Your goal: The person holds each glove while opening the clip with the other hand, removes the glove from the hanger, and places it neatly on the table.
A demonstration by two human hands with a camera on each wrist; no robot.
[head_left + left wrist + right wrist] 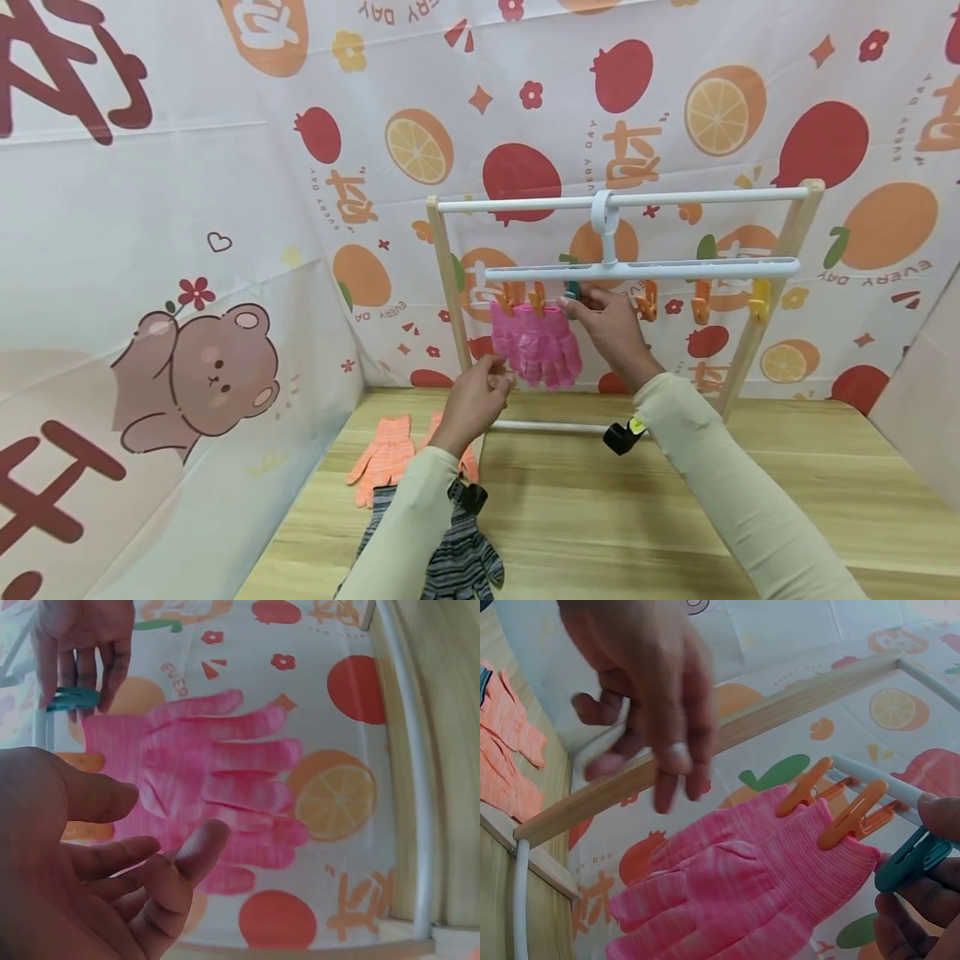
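Pink gloves (536, 346) hang fingers-down by the cuff from a white hanger (675, 268). Two orange clothespins (855, 817) grip the cuff. My right hand (613, 333) pinches a teal clothespin (915, 862) at the cuff's right edge; whether its jaws hold the fabric cannot be told. Close to the gloves' lower left side, my left hand (474, 402) hovers with loosely bent fingers and holds nothing. In the left wrist view, the left hand (112, 855) hides part of the gloves.
The hanger hooks over the top bar of a wood-and-white rack (517, 204). Further right hang orange clothespins (701, 302) and a yellow clothespin (760, 302). Orange gloves (386, 450) and grey striped gloves (465, 554) lie on the wooden table (585, 517) at left. A printed cloth stands behind.
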